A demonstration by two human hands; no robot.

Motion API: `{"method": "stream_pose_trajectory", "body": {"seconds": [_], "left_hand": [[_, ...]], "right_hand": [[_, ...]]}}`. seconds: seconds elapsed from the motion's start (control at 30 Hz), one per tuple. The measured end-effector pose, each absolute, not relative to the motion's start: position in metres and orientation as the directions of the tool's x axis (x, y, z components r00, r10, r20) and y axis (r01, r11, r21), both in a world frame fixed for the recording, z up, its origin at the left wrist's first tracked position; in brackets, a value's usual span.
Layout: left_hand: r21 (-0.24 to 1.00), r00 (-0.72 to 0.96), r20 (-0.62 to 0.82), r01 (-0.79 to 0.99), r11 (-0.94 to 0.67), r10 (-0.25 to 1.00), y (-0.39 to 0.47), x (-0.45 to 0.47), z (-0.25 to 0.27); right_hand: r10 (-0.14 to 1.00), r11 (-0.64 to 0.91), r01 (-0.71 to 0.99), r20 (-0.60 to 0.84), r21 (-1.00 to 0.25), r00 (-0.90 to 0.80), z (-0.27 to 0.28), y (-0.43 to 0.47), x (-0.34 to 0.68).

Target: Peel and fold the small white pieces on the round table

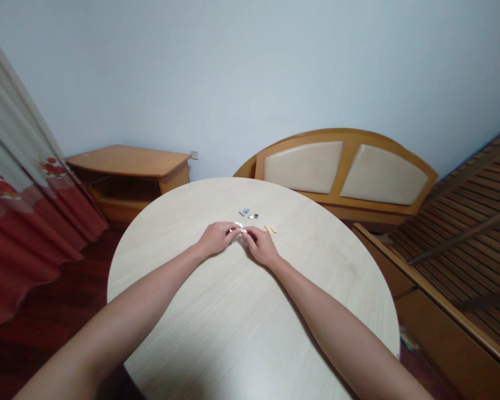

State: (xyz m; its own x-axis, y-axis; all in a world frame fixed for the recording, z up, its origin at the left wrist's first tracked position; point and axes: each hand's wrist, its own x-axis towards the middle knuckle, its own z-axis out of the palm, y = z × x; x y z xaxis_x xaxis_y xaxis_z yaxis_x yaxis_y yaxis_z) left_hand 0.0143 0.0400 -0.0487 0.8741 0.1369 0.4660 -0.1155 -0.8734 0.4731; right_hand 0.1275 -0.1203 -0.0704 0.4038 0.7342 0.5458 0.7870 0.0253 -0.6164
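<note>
My left hand (216, 238) and my right hand (261, 245) meet at the middle of a round pale wooden table (241, 311). Their fingertips pinch a small light wooden piece with a metal part (240, 228) between them, just above the tabletop. Two small shiny metal pieces (248, 213) lie a little beyond the hands. Small pale wooden pieces (270, 229) lie on the table just right of my right hand's fingers. The held piece is too small to make out in detail.
A wooden cabinet (129, 172) stands at the back left by a red and white curtain (20, 222). A padded wooden headboard (341, 172) leans on the wall behind the table. A slatted bed frame (462, 222) stands at the right.
</note>
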Motion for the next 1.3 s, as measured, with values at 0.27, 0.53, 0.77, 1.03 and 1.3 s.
{"method": "stream_pose_trajectory", "body": {"seconds": [0.27,0.53,0.77,1.03,1.3], "left_hand": [[0.482,0.871,0.479,-0.158,-0.862,0.108,0.0403,0.0147,-0.0478],[0.475,0.853,0.514,-0.189,-0.859,0.096,0.043,0.016,-0.0518],[0.466,0.847,0.526,-0.216,-0.858,0.072,0.0437,0.0151,-0.0519],[0.464,0.859,0.505,-0.187,-0.866,0.086,0.043,0.0148,-0.0516],[0.469,0.874,0.457,-0.078,-0.88,0.166,0.0424,0.0148,-0.05]], "right_hand": [[0.735,0.012,0.77,0.528,-0.638,0.426,-0.0711,-0.1199,0.1282],[0.766,-0.03,0.785,0.491,-0.619,0.416,-0.0736,-0.1195,0.1294],[0.773,-0.018,0.8,0.5,-0.599,0.391,-0.0739,-0.1198,0.1317],[0.745,-0.08,0.795,0.494,-0.601,0.448,-0.0767,-0.1195,0.1327],[0.723,-0.117,0.784,0.489,-0.61,0.488,-0.0756,-0.1207,0.1325]]}}
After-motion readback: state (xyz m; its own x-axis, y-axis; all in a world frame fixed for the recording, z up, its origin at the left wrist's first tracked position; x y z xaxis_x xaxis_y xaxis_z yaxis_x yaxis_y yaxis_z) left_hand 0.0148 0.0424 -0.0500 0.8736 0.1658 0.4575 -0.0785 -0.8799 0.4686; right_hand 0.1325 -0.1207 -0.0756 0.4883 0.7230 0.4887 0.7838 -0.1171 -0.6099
